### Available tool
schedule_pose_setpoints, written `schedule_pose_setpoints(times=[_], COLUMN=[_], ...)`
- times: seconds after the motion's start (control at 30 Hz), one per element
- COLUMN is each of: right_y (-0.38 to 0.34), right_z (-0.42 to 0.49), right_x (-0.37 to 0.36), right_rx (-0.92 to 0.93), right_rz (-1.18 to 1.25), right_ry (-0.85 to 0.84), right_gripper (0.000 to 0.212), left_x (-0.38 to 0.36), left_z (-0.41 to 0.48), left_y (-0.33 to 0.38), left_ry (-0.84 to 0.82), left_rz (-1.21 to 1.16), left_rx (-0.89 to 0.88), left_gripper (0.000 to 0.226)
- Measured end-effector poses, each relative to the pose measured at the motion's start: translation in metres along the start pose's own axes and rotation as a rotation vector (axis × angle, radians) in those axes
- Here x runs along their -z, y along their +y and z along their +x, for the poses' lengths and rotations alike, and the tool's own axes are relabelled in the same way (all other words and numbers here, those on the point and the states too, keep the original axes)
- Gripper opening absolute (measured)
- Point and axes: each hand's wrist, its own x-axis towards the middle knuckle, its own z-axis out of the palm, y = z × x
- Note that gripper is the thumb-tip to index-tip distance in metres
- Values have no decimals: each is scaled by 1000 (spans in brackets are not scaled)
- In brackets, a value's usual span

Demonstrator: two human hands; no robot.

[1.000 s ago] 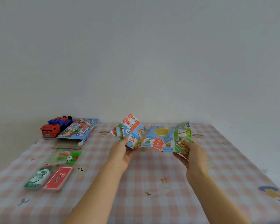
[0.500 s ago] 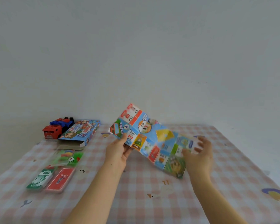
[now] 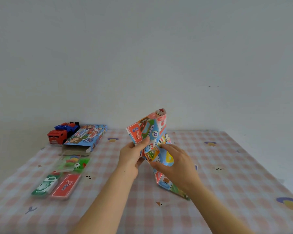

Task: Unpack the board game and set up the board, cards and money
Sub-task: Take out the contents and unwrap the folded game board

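Left hand pinching half-folded board, right hand gripping its middle; risks tearing at creases if tugged hard.

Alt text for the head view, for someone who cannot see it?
The left hand and right hand hold a partly folded game board over a checked tablecloth. Left of them lie the open box, toy trucks, pieces bag, money and red cards.

One wide-angle view, worn on the person's head, faces forward and slightly down across the checked table to the plain wall at its far edge; the wall fills the upper half. It sits close: left hand and right hand reach in from the near edge, meeting mid-frame around the board
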Motion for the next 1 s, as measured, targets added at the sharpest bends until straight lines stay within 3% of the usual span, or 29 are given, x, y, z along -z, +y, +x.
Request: schedule_pose_setpoints(times=[0.37,0.57,0.63,0.73,0.8,1.0], right_y=[-7,-13,-14,-16,-17,-18], right_z=[3,5,5,5,5,7], right_x=[5,18,22,24,25,23], right_rx=[0,-66,-81,-96,-92,-101], right_rz=[360,648,695,701,692,653], right_ry=[-72,-144,-153,-190,-224,-260], right_gripper=[30,9,11,14,17,45], left_x=[-7,-7,-9,-10,-10,-15], left_z=[-5,-3,-3,-1,-2,-3], left_y=[2,4,5,5,6,9], left_ry=[-155,-161,-170,-218,-249,-164], left_rz=[4,-50,-102,-140,-135,-153], left_rx=[22,24,23,-9,-31,-40], left_gripper=[18,45,52,87,98,57])
